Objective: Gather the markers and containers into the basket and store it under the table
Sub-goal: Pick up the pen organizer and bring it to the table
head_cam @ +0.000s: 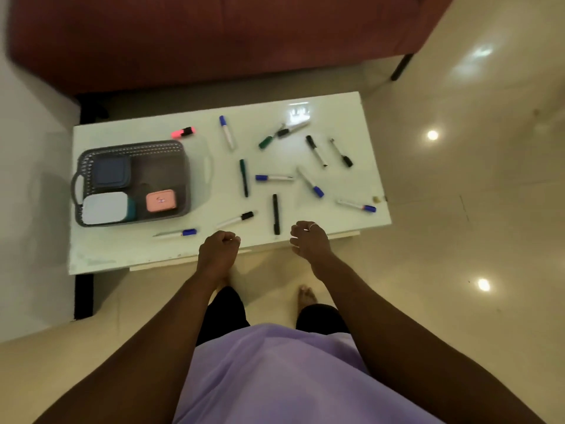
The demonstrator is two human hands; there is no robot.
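Head camera, looking down on a glossy white table (122, 250) with a red sofa (214, 41) behind it. A grey basket (134, 147) sits on the table's left side and holds three containers: a blue one (111, 174), a white one (105, 208) and a pink one (161, 201). The markers are not in it; they lie scattered across the rest of the tabletop, with a pink highlighter (183, 132) just beyond the basket. The left hand (218, 243) hovers at the near edge, fingers curled into a fist with nothing visible inside. The right hand (308, 240), wearing a ring, has loosely bent fingers and grips nothing; a black pen (276, 214) lies just beside it. The likely risk is rolling: on this slick surface a careless sweep could send the blue-capped marker (356, 205) near the right edge, or the black-capped marker (235, 220) near the front, onto the floor.
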